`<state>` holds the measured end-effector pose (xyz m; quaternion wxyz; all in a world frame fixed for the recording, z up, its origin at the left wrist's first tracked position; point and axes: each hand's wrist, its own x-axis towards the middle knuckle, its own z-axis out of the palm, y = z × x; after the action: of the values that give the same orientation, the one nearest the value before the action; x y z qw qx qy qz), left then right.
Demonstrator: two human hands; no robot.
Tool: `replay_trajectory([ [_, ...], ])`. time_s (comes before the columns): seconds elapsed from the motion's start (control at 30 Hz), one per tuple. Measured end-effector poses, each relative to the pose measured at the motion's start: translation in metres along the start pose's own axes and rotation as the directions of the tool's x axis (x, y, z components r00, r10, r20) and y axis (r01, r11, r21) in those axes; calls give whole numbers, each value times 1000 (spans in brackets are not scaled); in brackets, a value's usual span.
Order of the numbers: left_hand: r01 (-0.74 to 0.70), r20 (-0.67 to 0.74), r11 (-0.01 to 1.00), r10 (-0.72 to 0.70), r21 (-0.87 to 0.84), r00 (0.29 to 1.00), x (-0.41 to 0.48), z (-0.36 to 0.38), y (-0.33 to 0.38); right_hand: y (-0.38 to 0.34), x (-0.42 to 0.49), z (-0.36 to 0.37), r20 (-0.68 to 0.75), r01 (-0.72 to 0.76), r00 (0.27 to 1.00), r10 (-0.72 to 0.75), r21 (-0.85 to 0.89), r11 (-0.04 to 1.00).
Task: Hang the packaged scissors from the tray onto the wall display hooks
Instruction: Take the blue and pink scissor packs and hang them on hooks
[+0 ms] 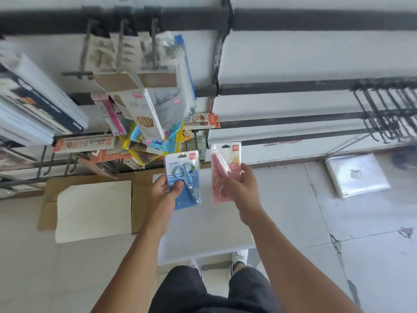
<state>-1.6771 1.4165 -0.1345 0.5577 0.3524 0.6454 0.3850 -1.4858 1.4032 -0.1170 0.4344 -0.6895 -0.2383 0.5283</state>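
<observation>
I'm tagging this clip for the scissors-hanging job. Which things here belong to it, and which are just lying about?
Job: blue packaged scissors in left hand; pink packaged scissors in right hand; empty black wire hooks.

Lying about: brown flattened cardboard; clear plastic-wrapped packet; stacked notebooks.

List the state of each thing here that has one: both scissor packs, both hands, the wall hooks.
blue scissors pack: sealed, upright, held in the air, not hung
pink scissors pack: sealed, upright, held in the air, not hung
left hand: closed on blue pack
right hand: closed on pink pack
empty hooks: bare, at right
loaded hooks: carrying packaged goods
</observation>
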Motion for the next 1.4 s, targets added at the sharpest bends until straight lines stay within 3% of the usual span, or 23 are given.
replay_trajectory([
  [0.27,-222,66,970,229,-103,971,-30,-22,92,-93,-48,12,-23,258,966,-257,80,963],
  [0.67,-476,66,845,504,-244,861,-92,12,178,-179,-106,-37,-68,477,877,-475,227,849],
  [0.87,-566,17,772,595,-290,803,-141,72,197,-197,-124,-117,-44,512,851,-524,294,807],
  [1.03,-634,-31,705,660,-319,750,-195,162,215,-213,-142,-216,-17,572,803,-596,303,762],
  [1.2,-671,-14,652,713,-354,701,-244,251,237,-242,-152,-319,-59,643,755,-653,262,720],
  [1.4,-714,27,613,765,-338,644,-275,325,274,-281,-147,-392,-99,684,717,-690,296,667],
])
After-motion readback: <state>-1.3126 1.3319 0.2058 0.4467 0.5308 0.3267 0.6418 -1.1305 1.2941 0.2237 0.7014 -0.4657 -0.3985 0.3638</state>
